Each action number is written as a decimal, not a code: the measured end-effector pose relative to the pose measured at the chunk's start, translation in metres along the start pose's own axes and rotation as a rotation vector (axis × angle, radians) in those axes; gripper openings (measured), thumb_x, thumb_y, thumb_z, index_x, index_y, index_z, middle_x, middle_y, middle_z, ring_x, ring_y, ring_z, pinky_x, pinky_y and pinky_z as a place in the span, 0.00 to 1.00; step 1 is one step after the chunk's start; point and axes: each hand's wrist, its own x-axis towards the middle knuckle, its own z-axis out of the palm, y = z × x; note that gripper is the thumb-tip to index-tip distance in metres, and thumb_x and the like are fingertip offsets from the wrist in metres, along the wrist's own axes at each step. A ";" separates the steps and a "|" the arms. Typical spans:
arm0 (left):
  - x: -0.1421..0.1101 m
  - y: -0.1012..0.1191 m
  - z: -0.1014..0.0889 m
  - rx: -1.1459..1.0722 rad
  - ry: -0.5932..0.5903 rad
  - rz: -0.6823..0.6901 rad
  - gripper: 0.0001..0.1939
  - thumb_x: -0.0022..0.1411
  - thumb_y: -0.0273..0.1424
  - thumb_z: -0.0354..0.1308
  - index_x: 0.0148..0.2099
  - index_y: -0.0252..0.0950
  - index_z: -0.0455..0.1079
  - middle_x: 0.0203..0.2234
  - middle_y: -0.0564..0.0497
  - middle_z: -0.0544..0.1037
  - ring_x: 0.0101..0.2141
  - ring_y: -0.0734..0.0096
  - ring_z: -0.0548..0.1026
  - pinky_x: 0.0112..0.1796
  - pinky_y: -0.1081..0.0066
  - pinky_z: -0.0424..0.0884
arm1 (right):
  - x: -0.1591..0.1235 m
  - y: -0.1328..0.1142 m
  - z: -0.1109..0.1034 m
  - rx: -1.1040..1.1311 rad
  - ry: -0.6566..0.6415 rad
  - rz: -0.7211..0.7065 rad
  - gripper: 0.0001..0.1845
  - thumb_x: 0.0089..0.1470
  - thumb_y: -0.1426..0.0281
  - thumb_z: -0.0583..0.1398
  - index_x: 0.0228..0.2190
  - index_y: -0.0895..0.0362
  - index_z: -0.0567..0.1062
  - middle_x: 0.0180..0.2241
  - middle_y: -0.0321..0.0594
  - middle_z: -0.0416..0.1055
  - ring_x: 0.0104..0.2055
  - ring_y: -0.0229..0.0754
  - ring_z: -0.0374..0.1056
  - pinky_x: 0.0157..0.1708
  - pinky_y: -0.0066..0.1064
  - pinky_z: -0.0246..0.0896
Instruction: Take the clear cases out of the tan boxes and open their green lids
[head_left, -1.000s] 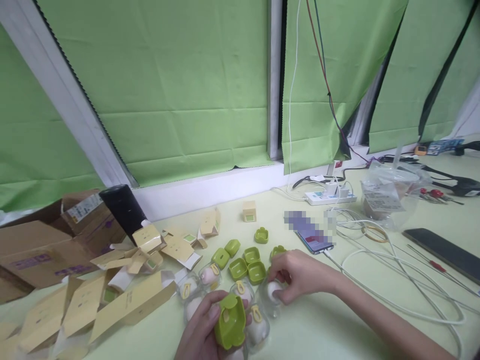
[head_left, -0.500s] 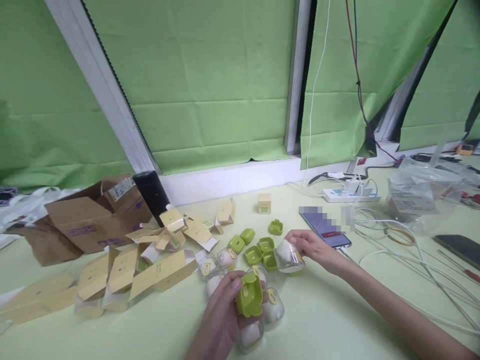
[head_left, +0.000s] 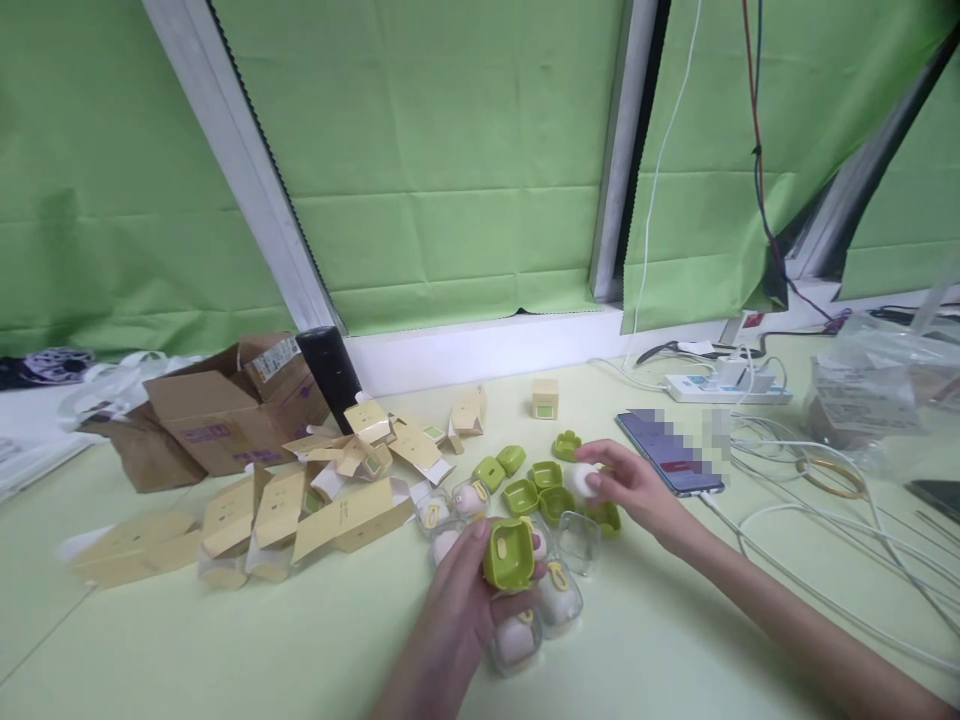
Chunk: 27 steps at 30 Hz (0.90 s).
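My left hand (head_left: 469,590) is closed around a green plastic cap (head_left: 511,555), its hollow side facing me. My right hand (head_left: 630,487) pinches a white egg-shaped piece (head_left: 581,480) above the green caps. An open clear plastic case (head_left: 578,543) stands on the table between my hands. Around my left hand are several clear cases with pale round pieces inside, such as this filled case (head_left: 559,597) with a yellow mark. Beyond them lie several loose green caps (head_left: 520,497), one partly under my right hand.
Opened cream cartons (head_left: 345,525) are heaped to the left, before a brown cardboard box (head_left: 225,425) and a black cylinder (head_left: 328,375). One small carton (head_left: 545,399) stands upright at the back. On the right are a phone (head_left: 667,455), white cables (head_left: 817,520) and a power strip (head_left: 727,386).
The clear case that my right hand was holding now stands on the table near my left hand. My right hand now holds the white egg-shaped piece outside it. The view has shifted left.
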 end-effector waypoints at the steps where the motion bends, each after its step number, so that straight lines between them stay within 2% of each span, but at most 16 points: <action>1: 0.001 -0.001 0.001 -0.043 -0.008 0.006 0.16 0.60 0.40 0.56 0.44 0.33 0.70 0.40 0.42 0.79 0.39 0.64 0.77 0.39 0.69 0.74 | -0.002 -0.005 0.001 0.028 0.010 -0.017 0.17 0.54 0.57 0.58 0.42 0.54 0.68 0.37 0.41 0.72 0.29 0.39 0.71 0.27 0.30 0.68; 4: 0.001 -0.005 0.002 -0.182 -0.056 0.041 0.16 0.63 0.37 0.54 0.48 0.33 0.70 0.46 0.43 0.76 0.48 0.62 0.73 0.49 0.66 0.69 | -0.014 -0.021 0.011 0.035 -0.007 -0.177 0.16 0.54 0.62 0.61 0.44 0.51 0.67 0.42 0.42 0.70 0.40 0.43 0.71 0.34 0.32 0.70; 6: 0.000 -0.009 0.003 -0.189 -0.091 0.069 0.17 0.63 0.34 0.54 0.53 0.36 0.67 0.49 0.44 0.74 0.50 0.62 0.71 0.49 0.65 0.68 | -0.026 -0.028 0.021 -0.065 -0.032 -0.383 0.17 0.54 0.68 0.62 0.45 0.50 0.66 0.46 0.43 0.69 0.48 0.46 0.68 0.40 0.34 0.69; 8: -0.002 -0.015 0.003 -0.142 -0.125 0.074 0.19 0.64 0.34 0.54 0.56 0.39 0.65 0.51 0.45 0.72 0.49 0.64 0.71 0.46 0.67 0.69 | -0.037 -0.031 0.030 -0.224 -0.066 -0.583 0.18 0.54 0.71 0.61 0.46 0.49 0.65 0.47 0.44 0.68 0.51 0.46 0.66 0.44 0.36 0.67; 11: -0.005 -0.021 0.003 -0.071 -0.171 0.038 0.20 0.65 0.38 0.51 0.57 0.39 0.64 0.51 0.44 0.71 0.47 0.64 0.71 0.42 0.70 0.70 | -0.046 -0.030 0.040 -0.495 -0.075 -0.783 0.15 0.55 0.72 0.61 0.44 0.51 0.67 0.43 0.45 0.71 0.43 0.43 0.70 0.39 0.34 0.67; 14: -0.005 -0.023 0.002 -0.008 -0.185 0.021 0.21 0.65 0.40 0.51 0.57 0.41 0.65 0.52 0.44 0.70 0.46 0.63 0.71 0.40 0.68 0.71 | -0.048 -0.029 0.043 -0.709 -0.029 -0.906 0.10 0.55 0.70 0.62 0.41 0.53 0.69 0.39 0.44 0.73 0.38 0.42 0.70 0.35 0.33 0.65; 17: -0.005 -0.023 0.003 0.045 -0.181 0.016 0.21 0.63 0.41 0.52 0.55 0.39 0.67 0.51 0.44 0.70 0.45 0.63 0.71 0.39 0.67 0.71 | -0.048 -0.028 0.044 -0.778 -0.014 -0.985 0.10 0.55 0.71 0.62 0.40 0.54 0.71 0.36 0.43 0.74 0.36 0.41 0.70 0.33 0.32 0.64; 20: -0.007 -0.020 0.004 0.065 -0.169 0.020 0.19 0.61 0.42 0.56 0.49 0.37 0.70 0.42 0.46 0.73 0.39 0.69 0.71 0.36 0.71 0.70 | -0.050 -0.026 0.044 -0.746 -0.015 -1.008 0.12 0.56 0.70 0.61 0.44 0.55 0.70 0.36 0.43 0.76 0.36 0.41 0.71 0.34 0.32 0.65; 23: -0.009 -0.018 0.006 0.026 -0.188 0.038 0.17 0.59 0.41 0.58 0.46 0.35 0.70 0.35 0.49 0.73 0.33 0.74 0.69 0.33 0.73 0.69 | -0.051 -0.021 0.044 -0.666 -0.034 -0.937 0.19 0.55 0.67 0.62 0.48 0.52 0.67 0.40 0.43 0.76 0.39 0.42 0.72 0.36 0.33 0.67; 27: -0.009 -0.019 0.006 0.031 -0.239 0.034 0.17 0.60 0.41 0.57 0.46 0.35 0.70 0.33 0.49 0.72 0.30 0.75 0.69 0.31 0.73 0.68 | -0.050 -0.019 0.044 -0.553 -0.061 -0.857 0.21 0.55 0.67 0.62 0.50 0.50 0.65 0.42 0.43 0.75 0.40 0.41 0.73 0.36 0.32 0.68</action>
